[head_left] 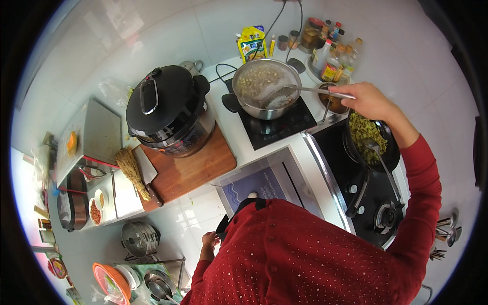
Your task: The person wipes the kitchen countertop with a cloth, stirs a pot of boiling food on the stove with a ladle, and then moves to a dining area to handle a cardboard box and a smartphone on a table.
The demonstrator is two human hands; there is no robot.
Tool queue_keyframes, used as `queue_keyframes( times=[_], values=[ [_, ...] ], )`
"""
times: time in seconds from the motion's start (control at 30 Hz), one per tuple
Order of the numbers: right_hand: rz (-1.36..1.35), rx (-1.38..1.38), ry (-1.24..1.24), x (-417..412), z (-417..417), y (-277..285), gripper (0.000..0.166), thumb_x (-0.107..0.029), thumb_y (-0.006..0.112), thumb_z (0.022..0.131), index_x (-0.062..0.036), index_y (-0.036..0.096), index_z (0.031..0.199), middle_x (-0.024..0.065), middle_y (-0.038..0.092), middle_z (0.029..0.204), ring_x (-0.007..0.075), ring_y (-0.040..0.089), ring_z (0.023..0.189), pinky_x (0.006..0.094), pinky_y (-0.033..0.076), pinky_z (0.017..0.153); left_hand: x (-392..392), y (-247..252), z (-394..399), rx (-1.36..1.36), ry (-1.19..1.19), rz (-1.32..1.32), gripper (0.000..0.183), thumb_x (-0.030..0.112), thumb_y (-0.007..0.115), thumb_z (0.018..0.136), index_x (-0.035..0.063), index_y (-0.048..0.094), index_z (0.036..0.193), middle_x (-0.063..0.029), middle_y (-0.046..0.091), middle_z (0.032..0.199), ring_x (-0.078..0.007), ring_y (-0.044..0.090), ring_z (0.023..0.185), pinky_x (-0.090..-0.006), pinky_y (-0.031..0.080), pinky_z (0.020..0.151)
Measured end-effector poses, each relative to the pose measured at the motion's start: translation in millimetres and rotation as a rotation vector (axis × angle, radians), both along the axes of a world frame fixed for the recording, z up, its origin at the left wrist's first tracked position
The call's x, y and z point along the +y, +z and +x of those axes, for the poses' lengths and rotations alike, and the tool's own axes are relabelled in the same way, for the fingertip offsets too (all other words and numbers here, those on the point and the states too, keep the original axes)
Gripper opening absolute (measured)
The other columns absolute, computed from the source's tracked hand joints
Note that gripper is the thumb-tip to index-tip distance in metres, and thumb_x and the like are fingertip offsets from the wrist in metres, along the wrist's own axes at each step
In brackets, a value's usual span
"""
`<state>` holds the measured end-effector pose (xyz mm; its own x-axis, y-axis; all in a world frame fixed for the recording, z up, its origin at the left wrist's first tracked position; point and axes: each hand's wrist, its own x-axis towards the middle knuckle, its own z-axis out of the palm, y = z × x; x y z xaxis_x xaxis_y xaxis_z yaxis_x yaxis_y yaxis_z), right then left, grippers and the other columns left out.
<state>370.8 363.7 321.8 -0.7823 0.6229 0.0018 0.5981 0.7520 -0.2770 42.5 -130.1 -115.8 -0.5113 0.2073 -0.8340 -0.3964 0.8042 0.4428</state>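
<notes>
My right hand (368, 100) grips the metal handle of a skimmer (318, 90). The skimmer's bowl dips into pale, bubbly liquid with small light pieces, inside a steel pot (268, 113). That two-handled pot stands on a black induction cooktop (268, 131). Below my right forearm, a black wok (389, 142) of chopped green food (362, 127) rests on the gas stove, with a metal ladle (382, 162) lying in it. My left hand (210, 240) is low beside my body, close to some black cloth; its fingers are partly hidden, so I cannot tell whether it holds anything.
A black electric pressure cooker (171, 110) stands on a wooden board (206, 164). Beside it lie a cleaver (154, 195) and a straw brush (129, 167). Several bottles (331, 61) crowd the back corner, near a bowl of brown sauce (337, 105). The gas stove (366, 217) is at right.
</notes>
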Motion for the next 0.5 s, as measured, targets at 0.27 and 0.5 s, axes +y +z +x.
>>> queue_keyframes(
  times=[0.27, 0.5],
  values=[
    [0.028, -0.038, -0.143, 6, -20, -38, 0.041, -0.016, 0.058, 0.083, -0.0242, 0.054, 0.122, 0.0150, 0.063, 0.097, 0.0307, 0.060, 0.085, 0.0364, 0.046, 0.075, 1, -26, -14, 0.045, 0.021, 0.112, 0.024, 0.018, 0.057, 0.083, 0.0009, 0.058, 0.100, -0.0099, 0.062, 0.078, -0.0171, 0.058, 0.055, -0.0284, 0.050, 0.048],
    [0.151, 0.058, -0.137, 23, -24, -42, 0.041, -0.016, 0.055, 0.085, -0.0247, 0.051, 0.125, 0.0131, 0.063, 0.102, 0.0312, 0.060, 0.086, 0.0350, 0.046, 0.076, -8, -11, -11, 0.035, 0.013, 0.058, 0.024, 0.018, 0.056, 0.085, 0.0012, 0.057, 0.101, -0.0105, 0.062, 0.080, -0.0183, 0.060, 0.057, -0.0286, 0.050, 0.048]
  ],
)
